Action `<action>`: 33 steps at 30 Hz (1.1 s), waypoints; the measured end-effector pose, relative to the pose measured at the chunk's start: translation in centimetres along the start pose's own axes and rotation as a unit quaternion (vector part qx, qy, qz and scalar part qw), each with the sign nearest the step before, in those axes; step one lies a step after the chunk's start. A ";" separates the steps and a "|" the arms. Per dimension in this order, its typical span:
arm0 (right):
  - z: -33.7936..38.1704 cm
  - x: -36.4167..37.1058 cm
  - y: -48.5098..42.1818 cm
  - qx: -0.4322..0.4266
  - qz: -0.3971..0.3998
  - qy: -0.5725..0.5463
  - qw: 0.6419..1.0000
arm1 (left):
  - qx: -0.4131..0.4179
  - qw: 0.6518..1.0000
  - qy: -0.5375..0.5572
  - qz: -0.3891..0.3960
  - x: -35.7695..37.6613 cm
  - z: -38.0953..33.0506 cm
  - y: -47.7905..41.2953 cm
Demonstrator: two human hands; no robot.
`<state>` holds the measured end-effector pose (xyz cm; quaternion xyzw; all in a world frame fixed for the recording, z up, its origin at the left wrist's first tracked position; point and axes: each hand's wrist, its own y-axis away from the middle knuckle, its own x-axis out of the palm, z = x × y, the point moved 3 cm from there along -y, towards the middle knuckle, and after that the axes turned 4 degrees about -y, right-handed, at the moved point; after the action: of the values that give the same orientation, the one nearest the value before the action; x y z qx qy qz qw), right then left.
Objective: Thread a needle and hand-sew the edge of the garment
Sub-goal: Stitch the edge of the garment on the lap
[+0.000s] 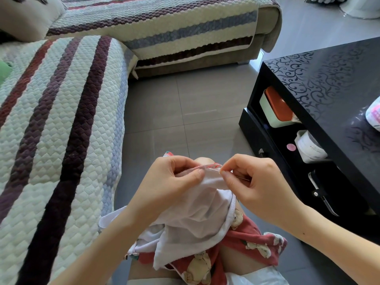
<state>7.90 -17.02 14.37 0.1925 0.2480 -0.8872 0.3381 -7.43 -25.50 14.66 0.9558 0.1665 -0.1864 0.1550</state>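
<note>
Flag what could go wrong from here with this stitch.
1. The needle, pinched by the right hand, points toward the left hand, whose thumb presses the hem; a push may prick it.
2. The white garment is bunched under the edge, so the stitch might catch an extra layer.

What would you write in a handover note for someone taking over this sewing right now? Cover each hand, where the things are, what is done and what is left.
Left hand: pinches the white garment just below its edge, raised over the lap.
Right hand: pinches the needle, its tip at the fabric by the left thumb.
Done: threading seems done, since red stitches run along the edge between the hands.
Left: stitch the remaining edge, then knot off. The loose thread is too fine to see.
</note>
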 end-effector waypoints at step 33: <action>-0.1 -0.7 -0.5 0.131 0.065 -0.217 0.965 | 0.026 0.997 0.036 0.068 0.0 -0.5 0.3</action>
<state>8.04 -16.25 14.78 0.0536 0.0369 -0.9086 0.4126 -7.21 -25.60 15.17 0.9747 0.1016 -0.1454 0.1364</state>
